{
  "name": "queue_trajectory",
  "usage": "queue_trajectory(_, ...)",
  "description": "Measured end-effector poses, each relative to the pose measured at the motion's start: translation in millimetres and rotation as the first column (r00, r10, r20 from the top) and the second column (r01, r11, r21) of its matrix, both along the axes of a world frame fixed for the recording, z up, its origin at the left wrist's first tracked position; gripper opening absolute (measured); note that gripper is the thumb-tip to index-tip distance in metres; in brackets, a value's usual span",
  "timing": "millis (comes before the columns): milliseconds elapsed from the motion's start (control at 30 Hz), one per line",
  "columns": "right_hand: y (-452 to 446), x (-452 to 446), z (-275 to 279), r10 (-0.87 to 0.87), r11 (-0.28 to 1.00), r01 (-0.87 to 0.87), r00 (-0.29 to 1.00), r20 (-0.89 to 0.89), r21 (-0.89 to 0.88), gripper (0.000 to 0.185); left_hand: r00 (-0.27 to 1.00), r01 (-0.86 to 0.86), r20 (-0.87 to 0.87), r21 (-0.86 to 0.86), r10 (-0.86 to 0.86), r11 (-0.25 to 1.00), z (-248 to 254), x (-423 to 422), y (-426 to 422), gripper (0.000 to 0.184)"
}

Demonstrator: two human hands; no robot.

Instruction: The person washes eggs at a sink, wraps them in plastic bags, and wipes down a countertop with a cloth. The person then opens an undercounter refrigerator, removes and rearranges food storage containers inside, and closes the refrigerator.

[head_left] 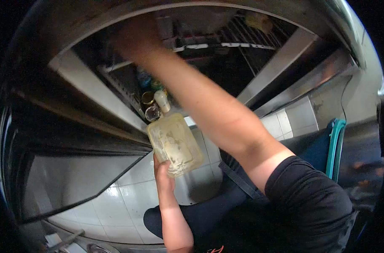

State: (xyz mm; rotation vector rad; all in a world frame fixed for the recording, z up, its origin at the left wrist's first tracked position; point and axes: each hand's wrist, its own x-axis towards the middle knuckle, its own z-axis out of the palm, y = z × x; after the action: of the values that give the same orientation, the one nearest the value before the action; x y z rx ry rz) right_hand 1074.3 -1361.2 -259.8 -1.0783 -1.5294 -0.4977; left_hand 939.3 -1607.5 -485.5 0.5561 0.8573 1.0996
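Container (179, 141) sits in my left hand (163, 179), held by its near left side, thumb over the near corner; whitish smears streak its cloudy surface. Its far edge comes just beside a jar (152, 113) and a white bottle (161, 101), ahead of that hand. My right hand (137, 40) reaches well beyond, into the dark fridge, below its curved upper edge; it is blurred and shadowed, so I cannot tell whether it is spread or closed on something. Right of it runs the pale front edge of a wire shelf (247, 45). The left post (101, 95) slants just left of my reach; the right post (280, 63) stands well apart, leaving room beside my forearm. Tiled floor (112, 206) spreads left of the container-holding hand, giving it space sideways.
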Motion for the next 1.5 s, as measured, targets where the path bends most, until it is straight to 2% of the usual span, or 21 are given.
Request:
queue_trajectory(67,-9.6,-3.9,-2.5,-0.102,0.995,0.101,0.992,0.068,0.012,0.042,1.000,0.017,-0.008,-0.005,-0.017,1.000,-1.5,-1.6,-0.1,0.067)
queue_trajectory(133,-41.8,1.9,2.7,0.058,0.991,-0.061,0.998,-0.032,-0.120,0.040,1.000,0.015,-0.003,-0.016,-0.015,1.000,-0.3,-1.8,-1.1,0.067)
queue_trajectory(200,-99.9,2.9,-15.4,0.273,0.955,-0.213,0.906,-0.324,0.208,0.038,1.000,0.001,0.004,-0.027,-0.001,1.000,2.5,-2.7,-1.4,0.067)
queue_trajectory(267,-153.6,38.9,-60.8,0.482,0.876,-0.481,0.875,0.035,-0.046,0.038,0.999,-0.015,0.028,-0.012,0.015,1.000,0.4,-1.6,-1.6,0.067)
queue_trajectory(333,-162.6,83.6,-125.7,0.434,0.804,-0.340,0.897,0.090,-0.488,0.041,0.999,-0.034,0.021,-0.017,0.035,0.999,-2.4,-2.1,-3.3,0.067)
queue_trajectory(400,-129.4,127.4,-190.7,0.050,0.720,0.142,0.966,0.254,-0.680,0.061,0.998,-0.058,-0.013,-0.033,0.057,0.998,-4.6,-3.0,-5.8,0.067)
queue_trajectory(433,-122.6,139.7,-185.0,-0.076,0.405,0.336,0.939,0.334,-0.851,0.083,0.998,-0.055,-0.009,-0.035,0.054,0.998,-7.0,-4.0,-7.1,0.066)
queue_trajectory(467,-111.2,159.2,-204.9,-0.091,0.137,0.401,0.916,0.391,-0.906,0.103,0.999,-0.050,-0.005,-0.036,0.049,0.998,-9.0,-4.3,-6.7,0.065)
queue_trajectory(533,-92.9,189.3,-269.7,-0.003,0.186,0.228,0.973,0.232,-0.956,0.111,0.999,-0.051,-0.003,-0.040,0.051,0.998,-12.2,-7.2,-6.1,0.064)
queue_trajectory(567,-92.4,186.7,-266.0,0.043,0.202,0.143,0.987,0.155,-0.969,0.115,0.998,-0.056,0.002,-0.043,0.056,0.998,-14.5,-6.6,-6.0,0.064)
queue_trajectory(633,-87.4,172.7,-260.7,0.082,0.035,0.155,0.984,0.157,-0.987,0.121,0.998,-0.060,0.007,-0.048,0.060,0.997,-17.2,-6.1,-5.9,0.063)
queue_trajectory(733,-80.9,160.5,-282.5,0.082,0.026,0.144,0.986,0.146,-0.989,0.120,0.999,-0.036,0.004,-0.053,0.037,0.998,-13.7,-5.8,-7.1,0.063)
queue_trajectory(900,-70.0,161.3,-288.1,0.091,0.079,0.027,0.995,0.035,-0.997,0.112,0.999,-0.029,-0.046,-0.043,0.027,0.999,-21.1,-6.9,-5.5,0.063)
queue_trajectory(1000,-83.1,162.3,-270.5,-0.010,0.242,-0.046,0.999,-0.049,-0.969,0.109,0.997,-0.059,-0.053,-0.026,0.057,0.998,-9.1,-3.6,-6.0,0.063)
queue_trajectory(1067,-84.9,166.6,-245.2,0.038,0.150,-0.022,0.999,-0.017,-0.988,0.105,0.997,-0.073,-0.038,-0.014,0.072,0.997,-1.6,0.4,-5.9,0.062)
queue_trajectory(1133,-87.6,170.9,-246.2,0.028,0.161,0.038,0.999,0.043,-0.986,0.097,0.995,-0.095,-0.042,-0.003,0.095,0.995,-5.6,0.9,-7.4,0.062)
queue_trajectory(1200,-93.4,168.3,-250.2,-0.061,0.278,0.137,0.990,0.125,-0.951,0.084,0.993,-0.104,-0.053,-0.006,0.103,0.995,-1.8,3.7,-8.9,0.063)
queue_trajectory(1233,-95.7,168.8,-250.2,-0.009,0.336,0.035,0.999,0.034,-0.941,0.074,0.992,-0.108,-0.060,-0.009,0.108,0.994,1.5,5.0,-8.5,0.064)
queue_trajectory(1367,-159.9,102.9,-112.9,0.288,0.524,-0.331,0.936,-0.202,-0.785,0.041,0.985,-0.116,-0.131,-0.029,0.111,0.993,-1.7,4.4,-7.0,0.067)
queue_trajectory(1433,-174.6,82.2,-51.5,0.383,0.822,-0.309,0.922,0.063,-0.478,0.039,0.982,-0.127,-0.140,0.007,0.126,0.992,-1.1,6.3,-8.3,0.068)
queue_trajectory(1500,-163.7,63.7,-10.7,0.352,0.895,-0.337,0.936,0.000,-0.291,0.034,0.983,-0.127,-0.129,0.009,0.127,0.992,4.4,8.3,-8.8,0.067)
